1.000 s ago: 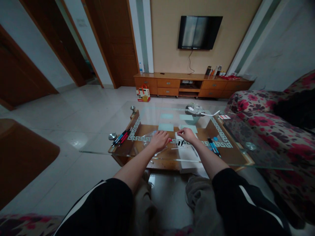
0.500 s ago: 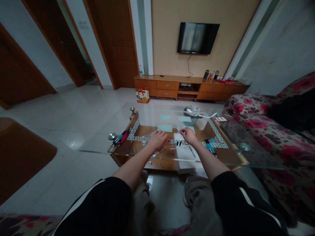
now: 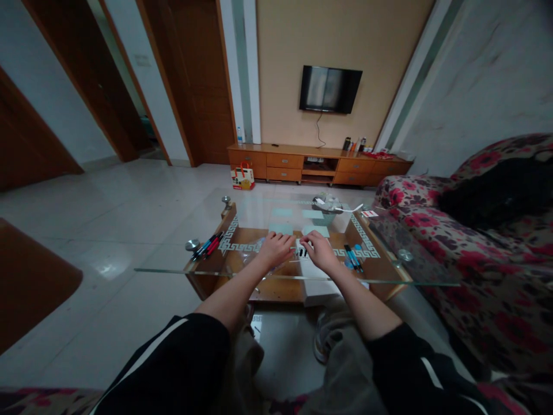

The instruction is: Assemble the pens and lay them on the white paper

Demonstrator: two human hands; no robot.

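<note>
My left hand (image 3: 279,249) is above the glass coffee table (image 3: 173,270), its fingers bent and drawn together. Close to its right, my right hand (image 3: 317,251) pinches thumb and forefinger near the left fingertips. Whatever the two hands hold is too small or hidden to make out. Small black pieces (image 3: 301,252) lie between the hands. A clear plastic bag (image 3: 249,253) is partly hidden behind my left hand. Below my right wrist a white box (image 3: 315,288) shows, partly through the glass.
Red, blue and black pens (image 3: 208,246) lie at the table's left end. Blue and black pens (image 3: 353,257) lie on the right, near a round blue piece (image 3: 358,247). A basket (image 3: 326,218) with plastic in it stands toward the back. A flowered sofa (image 3: 436,230) borders the right.
My right hand has moved in toward my left, so their fingertips are now nearly together. The red bit that showed at my left fingertips is out of sight. The camera view has shifted.
</note>
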